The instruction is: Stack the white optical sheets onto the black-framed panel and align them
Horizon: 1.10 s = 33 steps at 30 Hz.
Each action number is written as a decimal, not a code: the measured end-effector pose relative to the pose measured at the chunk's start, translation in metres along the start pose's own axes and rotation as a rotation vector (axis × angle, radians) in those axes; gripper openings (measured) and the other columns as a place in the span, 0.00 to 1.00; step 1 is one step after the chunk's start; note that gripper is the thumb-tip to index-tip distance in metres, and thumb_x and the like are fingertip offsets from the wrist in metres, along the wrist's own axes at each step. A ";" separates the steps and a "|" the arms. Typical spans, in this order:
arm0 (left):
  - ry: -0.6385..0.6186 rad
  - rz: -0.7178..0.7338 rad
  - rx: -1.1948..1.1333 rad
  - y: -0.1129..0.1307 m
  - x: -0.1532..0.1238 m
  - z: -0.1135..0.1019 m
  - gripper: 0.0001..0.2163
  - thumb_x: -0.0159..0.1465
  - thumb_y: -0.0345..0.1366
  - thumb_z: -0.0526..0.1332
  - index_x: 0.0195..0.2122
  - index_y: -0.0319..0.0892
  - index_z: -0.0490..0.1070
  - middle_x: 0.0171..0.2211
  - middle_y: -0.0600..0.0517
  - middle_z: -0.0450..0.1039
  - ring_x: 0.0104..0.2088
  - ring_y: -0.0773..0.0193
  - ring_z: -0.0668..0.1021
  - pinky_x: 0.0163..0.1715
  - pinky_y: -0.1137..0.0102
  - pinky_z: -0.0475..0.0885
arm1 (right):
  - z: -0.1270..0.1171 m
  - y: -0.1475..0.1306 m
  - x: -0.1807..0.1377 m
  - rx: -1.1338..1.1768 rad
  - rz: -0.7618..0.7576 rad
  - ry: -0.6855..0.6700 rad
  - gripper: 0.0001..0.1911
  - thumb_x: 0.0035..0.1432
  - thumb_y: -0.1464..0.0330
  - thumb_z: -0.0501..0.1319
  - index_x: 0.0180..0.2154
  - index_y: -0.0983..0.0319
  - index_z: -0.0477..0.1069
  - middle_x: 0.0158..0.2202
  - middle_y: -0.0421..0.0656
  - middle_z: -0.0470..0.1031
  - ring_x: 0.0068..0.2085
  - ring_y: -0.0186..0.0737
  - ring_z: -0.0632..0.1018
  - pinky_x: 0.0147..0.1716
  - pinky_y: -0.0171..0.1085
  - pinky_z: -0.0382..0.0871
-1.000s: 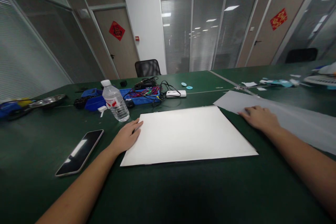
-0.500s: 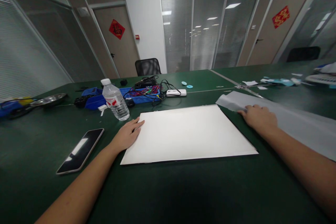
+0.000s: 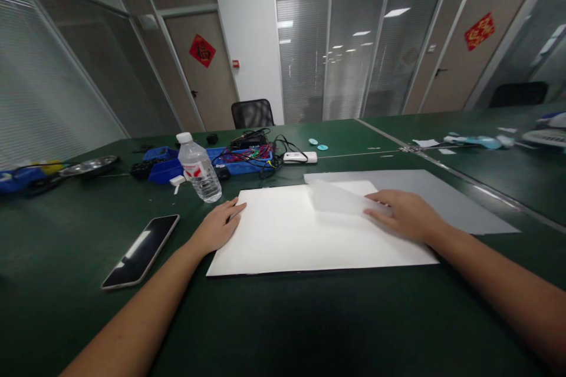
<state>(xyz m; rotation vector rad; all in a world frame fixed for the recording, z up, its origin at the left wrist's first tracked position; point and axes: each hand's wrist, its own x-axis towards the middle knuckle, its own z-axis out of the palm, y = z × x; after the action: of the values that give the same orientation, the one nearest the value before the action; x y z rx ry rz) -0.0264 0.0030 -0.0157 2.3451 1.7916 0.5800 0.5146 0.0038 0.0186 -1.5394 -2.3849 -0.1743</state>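
A large white sheet point(image 3: 283, 241) lies flat in front of me, with a dark layer showing along its edges. My left hand point(image 3: 220, 225) rests on its left edge, fingers stretched out. Over the sheet's upper right part, my right hand point(image 3: 400, 212) pinches a thin translucent sheet point(image 3: 333, 203) between thumb and fingers. The translucent part is raised and slants down to the left. A greyish sheet point(image 3: 446, 197) lies flat behind and to the right of that hand; I cannot tell whether it joins the raised part.
A phone point(image 3: 141, 251) lies left of my left forearm. A water bottle point(image 3: 201, 171) stands beyond my left hand. Behind it are blue trays point(image 3: 247, 166) with tangled wires and a white power strip point(image 3: 300, 157). Paper scraps point(image 3: 425, 143) lie farther right on the green table point(image 3: 283, 330).
My right hand has moved left from the right of the white sheet to above it, with translucent sheet in its fingers. The greyish sheet now reaches behind the white one. My left hand stays put.
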 end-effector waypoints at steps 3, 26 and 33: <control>0.012 -0.001 -0.007 0.000 0.000 0.000 0.31 0.71 0.55 0.51 0.68 0.43 0.74 0.73 0.44 0.65 0.72 0.44 0.68 0.74 0.48 0.59 | -0.001 -0.019 -0.002 0.090 -0.126 -0.012 0.26 0.68 0.46 0.58 0.56 0.54 0.80 0.54 0.45 0.82 0.50 0.49 0.82 0.52 0.49 0.77; 0.011 -0.017 -0.012 0.004 -0.001 0.000 0.39 0.72 0.64 0.46 0.69 0.39 0.72 0.73 0.40 0.65 0.73 0.45 0.68 0.74 0.51 0.57 | 0.002 0.038 0.004 0.073 0.111 0.005 0.29 0.73 0.48 0.48 0.50 0.56 0.83 0.52 0.45 0.83 0.52 0.51 0.81 0.54 0.51 0.75; 0.000 -0.010 -0.016 0.004 -0.001 0.001 0.40 0.72 0.65 0.45 0.69 0.38 0.70 0.73 0.39 0.63 0.73 0.43 0.67 0.74 0.48 0.57 | -0.003 0.042 0.001 -0.050 0.307 0.028 0.28 0.70 0.50 0.52 0.50 0.59 0.84 0.49 0.54 0.83 0.48 0.65 0.82 0.45 0.62 0.76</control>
<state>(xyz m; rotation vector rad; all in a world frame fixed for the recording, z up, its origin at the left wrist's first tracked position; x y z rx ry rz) -0.0229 0.0015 -0.0154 2.3247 1.7908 0.5912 0.5530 0.0218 0.0197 -1.8876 -2.1029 -0.1871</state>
